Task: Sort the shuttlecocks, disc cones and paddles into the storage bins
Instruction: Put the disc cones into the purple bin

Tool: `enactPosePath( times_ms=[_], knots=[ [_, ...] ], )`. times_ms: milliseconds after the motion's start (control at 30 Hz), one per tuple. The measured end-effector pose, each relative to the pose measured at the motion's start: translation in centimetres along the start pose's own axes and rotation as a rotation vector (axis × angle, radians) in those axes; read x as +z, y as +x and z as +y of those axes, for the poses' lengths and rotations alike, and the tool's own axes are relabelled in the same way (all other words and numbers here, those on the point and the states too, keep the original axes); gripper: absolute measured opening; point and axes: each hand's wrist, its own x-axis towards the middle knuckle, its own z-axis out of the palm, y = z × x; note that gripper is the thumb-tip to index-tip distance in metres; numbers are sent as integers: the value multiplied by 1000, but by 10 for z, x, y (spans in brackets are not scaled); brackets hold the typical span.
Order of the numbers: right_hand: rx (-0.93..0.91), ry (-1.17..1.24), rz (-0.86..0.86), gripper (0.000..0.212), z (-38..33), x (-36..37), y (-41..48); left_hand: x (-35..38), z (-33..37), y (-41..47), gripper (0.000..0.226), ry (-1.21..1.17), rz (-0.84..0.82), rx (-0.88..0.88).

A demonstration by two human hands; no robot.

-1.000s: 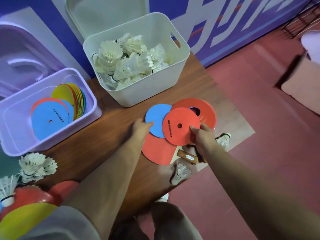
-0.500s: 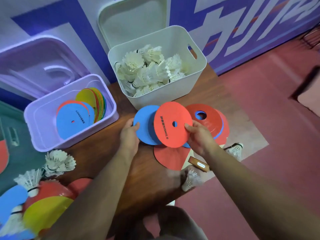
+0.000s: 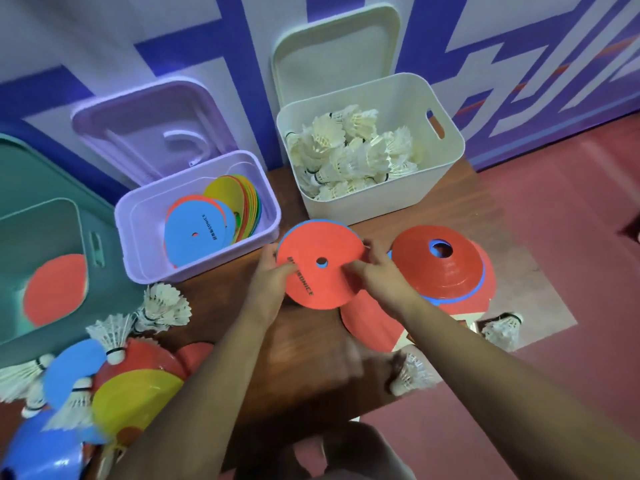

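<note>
Slid over blue disc cone (image 3: 304,224), red disc cone (image 3: 325,282) now hides all but its rim, pinched by left hand (image 3: 268,284) and right hand (image 3: 379,277) beside purple bin (image 3: 194,271); thumb covers lettering ending "ONICE".

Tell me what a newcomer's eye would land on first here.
First, the orange disc at the centre, gripped at its edges by the left hand and the right hand. Behind it to the right stands the white bin, heaped with shuttlecocks. To the left, the lilac bin holds coloured discs.
</note>
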Motion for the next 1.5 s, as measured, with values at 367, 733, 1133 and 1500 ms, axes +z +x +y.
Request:
enactPosePath(
  times_ms=[367,733,1133,1500],
  knots=[
    [-314,-255,-15,37,-91,141,47,-141,73,27,36,172,384,216],
    [-207,-481,-101,35,-109,230,86,-208,64,88,47,324,519,-78],
    [-267,-315,67,18,-63,90,23,-97,42,26,9,246,233,160],
    [-35,-771,485,33,2,-129,-22,123,6,35,14,518,-270,38]
  ],
)
